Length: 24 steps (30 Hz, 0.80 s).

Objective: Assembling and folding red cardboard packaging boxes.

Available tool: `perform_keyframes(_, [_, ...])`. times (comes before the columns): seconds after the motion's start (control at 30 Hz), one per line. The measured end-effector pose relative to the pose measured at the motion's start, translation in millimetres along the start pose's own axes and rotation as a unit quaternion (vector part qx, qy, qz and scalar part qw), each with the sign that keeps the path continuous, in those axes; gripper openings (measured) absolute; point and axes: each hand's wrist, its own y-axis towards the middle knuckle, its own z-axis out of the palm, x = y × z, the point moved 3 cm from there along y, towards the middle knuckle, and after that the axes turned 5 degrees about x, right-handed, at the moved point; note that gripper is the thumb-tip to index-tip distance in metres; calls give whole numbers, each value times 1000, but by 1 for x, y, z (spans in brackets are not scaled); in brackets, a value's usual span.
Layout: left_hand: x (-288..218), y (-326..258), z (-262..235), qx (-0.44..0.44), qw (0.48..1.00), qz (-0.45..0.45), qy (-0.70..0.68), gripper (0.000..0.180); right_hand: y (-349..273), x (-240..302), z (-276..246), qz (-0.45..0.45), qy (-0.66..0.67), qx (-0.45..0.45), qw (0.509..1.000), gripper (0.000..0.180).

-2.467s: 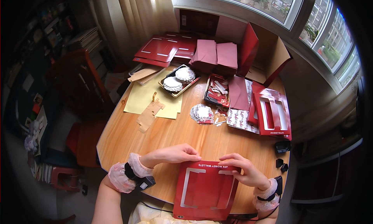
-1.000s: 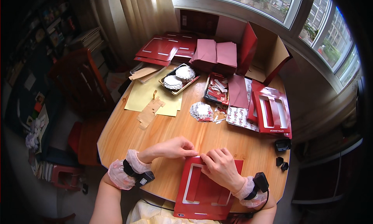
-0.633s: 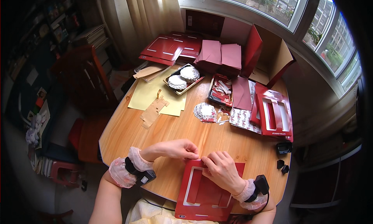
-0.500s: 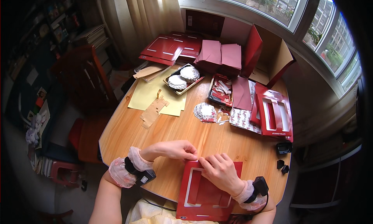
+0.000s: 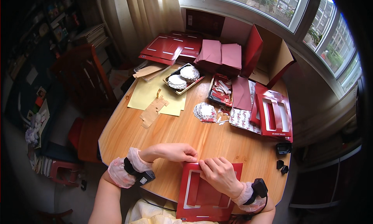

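Observation:
A flat red cardboard folder with a white-edged cut-out lies at the table's near edge, its lower end over my lap. My left hand pinches the top edge of it near the upper left corner. Beside it, my right hand has its thumb and fingers closed on the same top edge, with the palm over the folder's upper right part. A small pale strip shows between the fingertips; what exactly they press there is too small to make out.
Beyond my hands lie silver foil-like round stickers, a black tray of small red-and-white pieces, and brown card scraps on yellow paper. Pink envelope stacks and an open carton stand behind. Finished-looking windowed red folders lie right.
Both hands keep their pinch on the folder's top edge. The fingers have shifted only slightly, and the folder has barely moved.

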Motion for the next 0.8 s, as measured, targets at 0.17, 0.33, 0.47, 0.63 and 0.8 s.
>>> perform_keyframes(0.17, [-9, 0, 4, -10, 1000, -3, -12, 24, 1, -3, -6, 29, 45, 25, 998, 20])
perform_keyframes(0.33, [-27, -6, 3, -136, 981, 87, 104, 19, -2, -7, -4, 48, 57, 38, 997, 19])
perform_keyframes(0.47, [-49, -14, 15, -209, 954, 89, 195, 19, -2, -14, -7, 75, 81, 53, 992, 19])
perform_keyframes(0.63, [-52, -16, 16, -196, 950, 86, 226, 28, -2, -17, 0, 100, 105, 65, 987, 22])
perform_keyframes(0.8, [-45, -12, 16, -189, 957, 67, 210, 29, -3, -24, 5, 127, 160, 62, 977, 24])
